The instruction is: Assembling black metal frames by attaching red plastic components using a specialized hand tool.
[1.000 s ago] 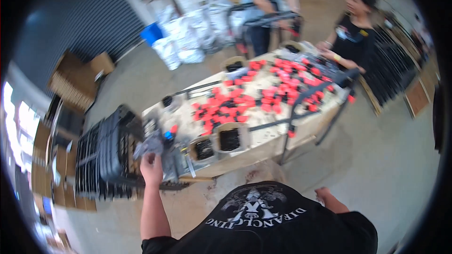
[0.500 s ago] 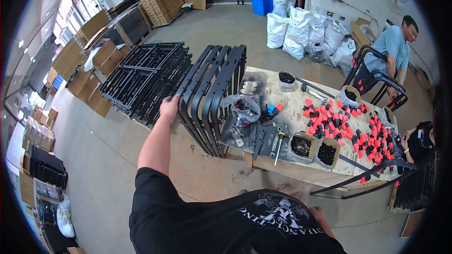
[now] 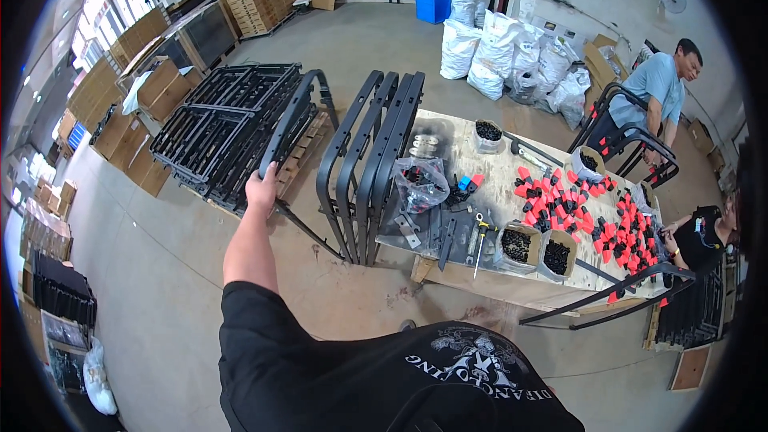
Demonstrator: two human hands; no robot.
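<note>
left hand (image 3: 260, 190) grips a black frame (image 3: 289, 118), floor (image 3: 172, 296) spreading at its seven o'clock, worktop (image 3: 500, 294) edge at four; right hand, cannot tell.

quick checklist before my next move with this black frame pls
1. Left grip closed on the frame: ok, it holds the bar near the bend.
2. Right grip ready: cannot tell, it is out of view.
3. Top of the frame apart from the standing frames: ok, a gap shows between them.
4. Frame's lower end apart from the standing frames: cannot tell, they meet in this view.
5. Frame off the stack: cannot tell, it overlaps the near side in view.
6. Other people out of reach: ok, blue shirt and black shirt are both toward the far end of the table.
</note>
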